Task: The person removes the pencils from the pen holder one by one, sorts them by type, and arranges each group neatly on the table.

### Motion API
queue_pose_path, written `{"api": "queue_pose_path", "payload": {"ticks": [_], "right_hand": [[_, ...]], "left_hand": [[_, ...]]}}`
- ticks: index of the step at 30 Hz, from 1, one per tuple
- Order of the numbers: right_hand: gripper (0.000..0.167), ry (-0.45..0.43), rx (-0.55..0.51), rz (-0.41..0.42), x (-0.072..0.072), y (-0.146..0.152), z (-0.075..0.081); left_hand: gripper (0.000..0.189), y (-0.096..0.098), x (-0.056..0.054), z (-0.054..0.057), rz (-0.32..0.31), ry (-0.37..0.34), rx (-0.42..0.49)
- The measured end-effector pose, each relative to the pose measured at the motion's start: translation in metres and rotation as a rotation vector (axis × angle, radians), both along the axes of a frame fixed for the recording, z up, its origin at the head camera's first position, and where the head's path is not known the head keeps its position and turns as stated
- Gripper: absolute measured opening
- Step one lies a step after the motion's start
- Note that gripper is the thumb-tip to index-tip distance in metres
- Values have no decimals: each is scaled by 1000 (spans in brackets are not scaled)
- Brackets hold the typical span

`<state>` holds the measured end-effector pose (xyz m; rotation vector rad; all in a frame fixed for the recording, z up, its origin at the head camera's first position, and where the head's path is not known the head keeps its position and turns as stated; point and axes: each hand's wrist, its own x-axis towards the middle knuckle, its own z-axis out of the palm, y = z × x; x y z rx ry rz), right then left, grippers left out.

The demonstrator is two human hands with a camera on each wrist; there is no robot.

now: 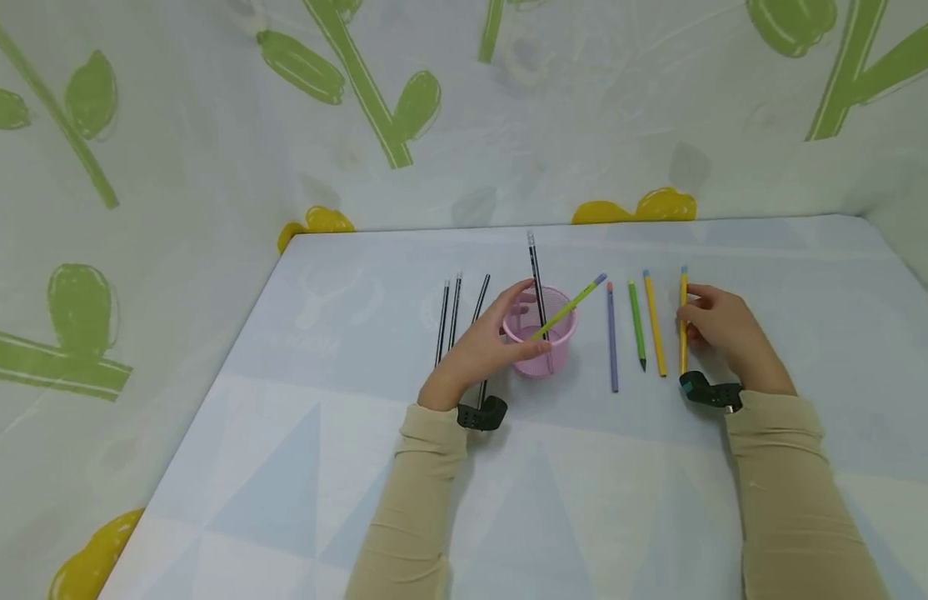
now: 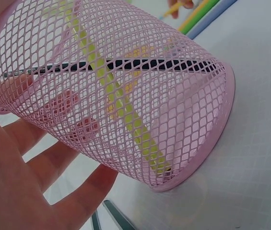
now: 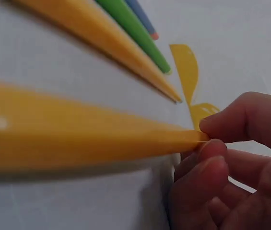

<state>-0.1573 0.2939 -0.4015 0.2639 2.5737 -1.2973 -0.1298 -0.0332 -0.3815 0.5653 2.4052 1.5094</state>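
My left hand [image 1: 479, 348] holds a pink mesh pencil cup [image 1: 537, 367], thumb on the near side and fingers round the far left. A black pencil [image 1: 535, 265] and a yellow-green pencil [image 1: 584, 293] lean inside it, crossing each other behind the mesh wall [image 2: 193, 120] in the left wrist view. On the right, my right hand [image 1: 722, 327] pinches a yellow pencil [image 1: 683, 348] between thumb and fingers, towards its far end. In the right wrist view this yellow pencil [image 3: 87, 132] runs close past the camera; whether it touches the table cannot be told.
Between cup and right hand lie a purple pencil [image 1: 612, 342], a green pencil [image 1: 636, 321] and another yellow pencil [image 1: 654, 321]. Several black pencils [image 1: 455, 304] lie left of the cup, partly hidden by the left hand. A patterned cloth covers the table [image 1: 584, 500]; leaf-printed sheeting [image 1: 509, 150] rises behind.
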Motion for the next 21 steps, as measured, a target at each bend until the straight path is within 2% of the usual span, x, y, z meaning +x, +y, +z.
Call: {"api": "queue_pose_path", "payload": {"ticks": [3,7,9,14,16,21], "right_hand": [[59,-2,42,16,-1,-1,-3],[57,46,73,40,0,-3,-3],[57,62,76,49,1,-4,-2],[54,62,51,31,2,-5,0],[53,55,36,19,2,-5,-1],[51,50,19,-20,2,-5,0]], "left_hand": [[81,-1,0,-1,-5,1,7],[81,-1,-1,-1,-9,6,15],[81,-1,3,8,-17,-1,10],[82,-1,3,13,-24,-20,-4],[82,-2,0,3,-17,-14,-2],[81,-2,-1,-1,-12,0,4]]}}
